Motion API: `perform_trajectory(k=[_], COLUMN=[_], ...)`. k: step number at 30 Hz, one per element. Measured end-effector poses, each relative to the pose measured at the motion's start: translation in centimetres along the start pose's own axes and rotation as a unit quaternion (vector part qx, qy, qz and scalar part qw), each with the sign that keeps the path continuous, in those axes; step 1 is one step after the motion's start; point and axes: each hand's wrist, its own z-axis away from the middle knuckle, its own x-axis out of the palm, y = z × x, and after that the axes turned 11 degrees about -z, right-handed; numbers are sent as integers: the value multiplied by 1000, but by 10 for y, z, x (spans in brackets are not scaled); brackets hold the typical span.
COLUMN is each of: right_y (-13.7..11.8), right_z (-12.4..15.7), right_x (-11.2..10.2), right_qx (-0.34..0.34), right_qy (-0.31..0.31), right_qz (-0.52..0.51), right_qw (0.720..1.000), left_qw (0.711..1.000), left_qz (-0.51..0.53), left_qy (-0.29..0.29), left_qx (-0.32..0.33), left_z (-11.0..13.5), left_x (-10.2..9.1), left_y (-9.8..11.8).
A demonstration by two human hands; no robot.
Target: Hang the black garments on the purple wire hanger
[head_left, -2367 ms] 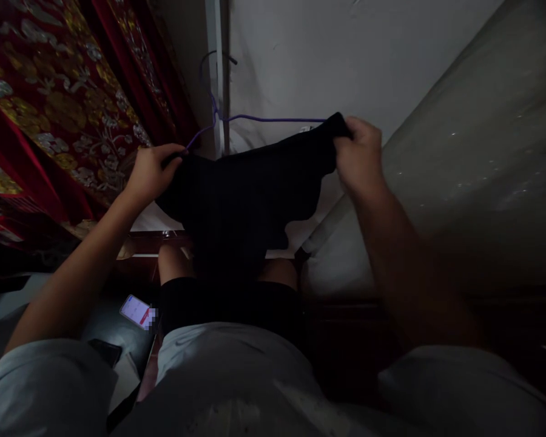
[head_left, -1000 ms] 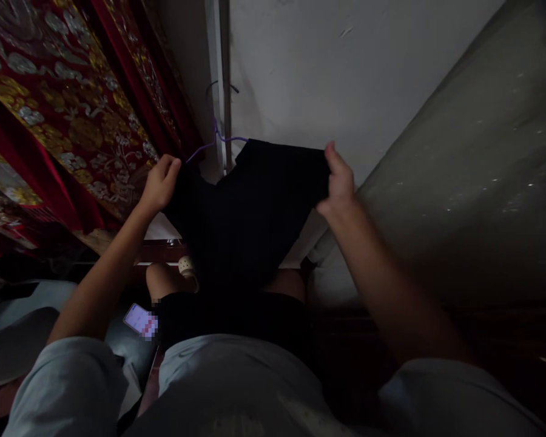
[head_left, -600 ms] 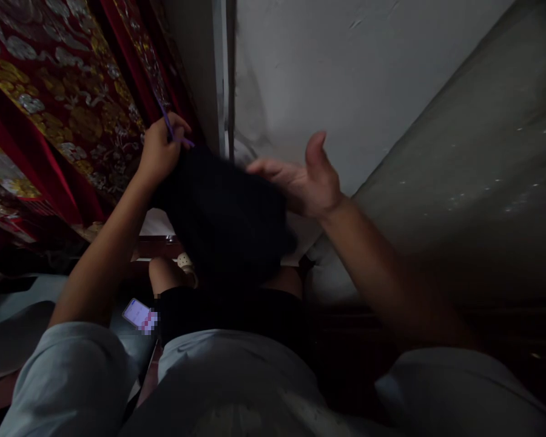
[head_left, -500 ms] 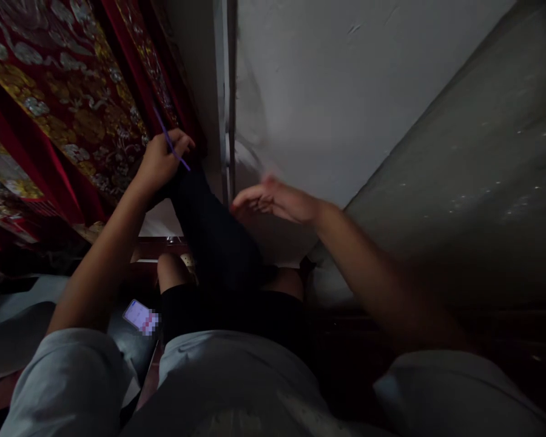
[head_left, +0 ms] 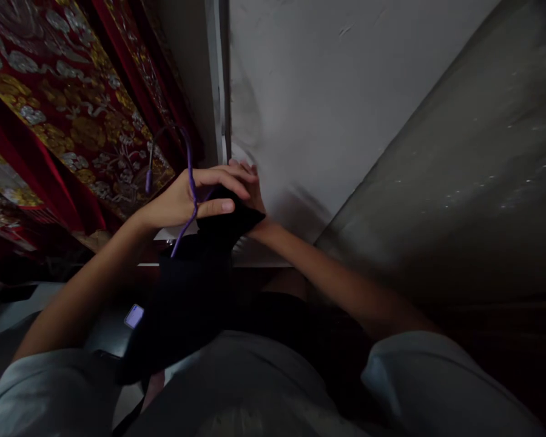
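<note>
A dark navy or black cloth piece (head_left: 195, 291), perhaps a garment, hangs from my hands down over my lap. My left hand (head_left: 177, 197) pinches its upper edge between thumb and fingers. A purple cord (head_left: 190, 161) loops across that hand, its tipped end dangling to the left. Partly behind the cloth, my right hand (head_left: 256, 191) meets the left fingertips and holds the same upper edge; most of its fingers are hidden.
Red embroidered fabric (head_left: 91, 121) with gold and silver flowers hangs at the left. A metal strip (head_left: 221, 91) runs beside a pale panel (head_left: 309, 97). Glossy grey sheeting (head_left: 459, 170) covers the right. A lit phone (head_left: 134, 316) lies at lower left.
My right hand has moved left from open air to the cloth. My left hand has shifted right and down. The cloth has swung left across my lap, partly covering the phone.
</note>
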Motion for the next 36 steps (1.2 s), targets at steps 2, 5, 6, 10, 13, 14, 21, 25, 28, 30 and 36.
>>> perform_trajectory(k=[2, 5, 6, 10, 13, 14, 21, 25, 28, 30, 36], right_y=[5, 24, 31, 55, 53, 48, -10, -6, 10, 17, 0], right_z=[4, 12, 15, 25, 20, 15, -5, 16, 28, 32, 73], right_x=[-9, -31, -40, -79, -102, -107, -115, -114, -114, -112, -52], right_qx=[-80, -124, -101, 40, 76, 80, 50, 61, 59, 50, 75], right_qy=[44, 54, 67, 186, 239, 242, 152, 109, 108, 116, 218], right_qz=[46, 102, 123, 176, 166, 163, 200, 241, 246, 239, 10], right_qw=[995, 986, 985, 966, 954, 953, 967, 962, 961, 963, 973], left_qw=[1000, 996, 993, 956, 936, 929, 927, 897, 882, 893, 948], left_qz=[24, 54, 66, 74, -64, -127, -356, -389, -391, -375, -221], left_qy=[-2, 38, 63, 200, 298, 318, 67, -82, -140, -145, -1], left_qx=[-8, -52, -77, -201, -176, -140, -95, -192, -221, -201, -230], left_z=[-2, 2, 5, 22, 34, 36, 36, 33, 37, 43, 68], left_x=[3, -4, -10, -41, -49, -45, 55, 113, 141, 154, 185], left_y=[-5, -24, -31, -51, -51, -49, -42, -58, -68, -70, -63])
